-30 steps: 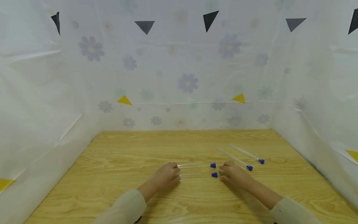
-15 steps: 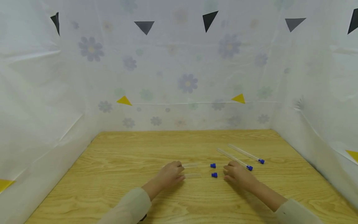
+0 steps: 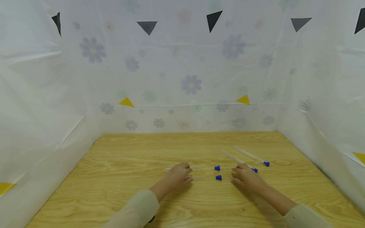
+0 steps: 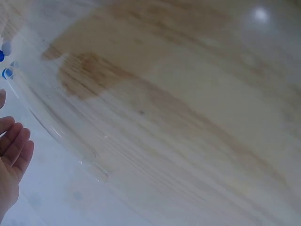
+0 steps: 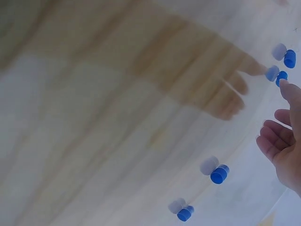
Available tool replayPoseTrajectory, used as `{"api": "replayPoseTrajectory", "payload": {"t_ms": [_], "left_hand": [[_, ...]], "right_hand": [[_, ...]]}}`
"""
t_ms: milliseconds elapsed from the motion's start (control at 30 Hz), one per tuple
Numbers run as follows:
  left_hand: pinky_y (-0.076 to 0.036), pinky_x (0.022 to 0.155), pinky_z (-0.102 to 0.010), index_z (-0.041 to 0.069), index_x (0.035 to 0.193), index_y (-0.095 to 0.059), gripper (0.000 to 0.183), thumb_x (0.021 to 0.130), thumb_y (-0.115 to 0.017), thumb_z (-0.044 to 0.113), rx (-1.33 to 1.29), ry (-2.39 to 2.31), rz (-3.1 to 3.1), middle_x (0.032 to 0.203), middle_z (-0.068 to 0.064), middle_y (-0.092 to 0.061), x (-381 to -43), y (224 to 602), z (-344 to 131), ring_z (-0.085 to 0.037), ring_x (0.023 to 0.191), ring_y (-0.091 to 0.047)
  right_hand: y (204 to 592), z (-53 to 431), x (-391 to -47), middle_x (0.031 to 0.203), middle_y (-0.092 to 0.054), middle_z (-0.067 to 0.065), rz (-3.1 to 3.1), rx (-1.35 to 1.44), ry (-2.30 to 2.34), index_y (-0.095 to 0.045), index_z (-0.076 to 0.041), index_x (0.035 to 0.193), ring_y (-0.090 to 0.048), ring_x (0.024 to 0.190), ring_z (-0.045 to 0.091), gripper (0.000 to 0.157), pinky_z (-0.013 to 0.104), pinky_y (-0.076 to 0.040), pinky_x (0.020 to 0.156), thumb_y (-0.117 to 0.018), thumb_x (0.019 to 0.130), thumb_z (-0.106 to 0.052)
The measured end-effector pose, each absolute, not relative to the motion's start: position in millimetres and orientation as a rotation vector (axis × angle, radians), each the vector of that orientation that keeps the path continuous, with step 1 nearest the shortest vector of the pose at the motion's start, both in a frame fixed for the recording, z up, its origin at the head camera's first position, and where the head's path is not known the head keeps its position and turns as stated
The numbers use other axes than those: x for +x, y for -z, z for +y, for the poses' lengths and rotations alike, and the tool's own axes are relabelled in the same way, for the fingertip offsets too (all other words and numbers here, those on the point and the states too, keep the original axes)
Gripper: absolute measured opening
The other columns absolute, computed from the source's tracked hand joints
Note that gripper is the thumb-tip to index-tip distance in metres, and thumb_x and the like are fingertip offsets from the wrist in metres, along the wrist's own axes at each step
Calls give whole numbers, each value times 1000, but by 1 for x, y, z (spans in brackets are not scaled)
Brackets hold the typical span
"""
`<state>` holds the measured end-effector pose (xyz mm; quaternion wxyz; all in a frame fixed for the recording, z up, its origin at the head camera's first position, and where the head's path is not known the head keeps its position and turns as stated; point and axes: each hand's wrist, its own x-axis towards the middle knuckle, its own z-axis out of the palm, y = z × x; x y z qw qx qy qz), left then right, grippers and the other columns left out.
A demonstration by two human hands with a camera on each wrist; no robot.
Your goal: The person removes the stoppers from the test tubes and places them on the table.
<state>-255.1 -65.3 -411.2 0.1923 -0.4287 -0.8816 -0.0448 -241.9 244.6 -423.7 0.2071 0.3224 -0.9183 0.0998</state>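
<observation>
Far bare tube and near bare tube lie mid-table, side by side, long axes left-right, right ends toward far loose cap and near loose cap. Left hand is over both; fingers loosely bent, apart, no grip visible. Right hand is right of loose caps, fingers apart, holding nothing. Far capped tube and near capped tube slant: caps right and near, plain ends left and far.

Left wrist view shows a gap between fingers and a tube; head view doesn't. Right wrist view has a fingertip overlapping one cap; head view shows them apart.

Left hand hides much of the bare tubes; right hand covers part of near capped tube. Wrist views cut both hands off. Tube bodies hard to make out in right wrist view.
</observation>
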Motion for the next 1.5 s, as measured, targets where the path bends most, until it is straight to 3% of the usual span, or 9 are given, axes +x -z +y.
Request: {"api": "replayPoseTrajectory", "payload": {"t_ms": [533,800,1167,1500], "left_hand": [[-51,69,-18,6,102,-68,28,87,-65,29,-1170,86,-2533,94,-3,-62,-256,407,-50,-11,81,-60],[-51,69,-18,7,101,-69,27,86,-66,29,-1144,67,-2545,94,-3,-62,-259,406,-42,-11,81,-59],[-50,69,-16,10,102,-69,29,86,-66,33,-1139,35,-2557,91,0,-62,-260,401,-24,-8,79,-58],[-50,71,-16,13,102,-70,29,86,-64,36,-1143,-27,-2582,92,2,-64,-261,399,-12,-7,80,-59]], "right_hand": [[421,258,-237,89,-63,13,-2659,720,-228,-65,10,97,-58,81,23,35,30,-54,67,-76,73,-14],[421,265,-237,84,-59,10,-2657,653,-247,-64,11,97,-52,72,14,36,22,-49,57,-77,72,-12],[417,270,-234,90,-62,26,-2639,485,-270,-63,15,95,-59,84,39,33,47,-54,72,-74,73,-7],[413,270,-233,82,-59,18,-2672,460,-244,-63,14,93,-57,75,29,32,37,-52,61,-75,72,-7]]}}
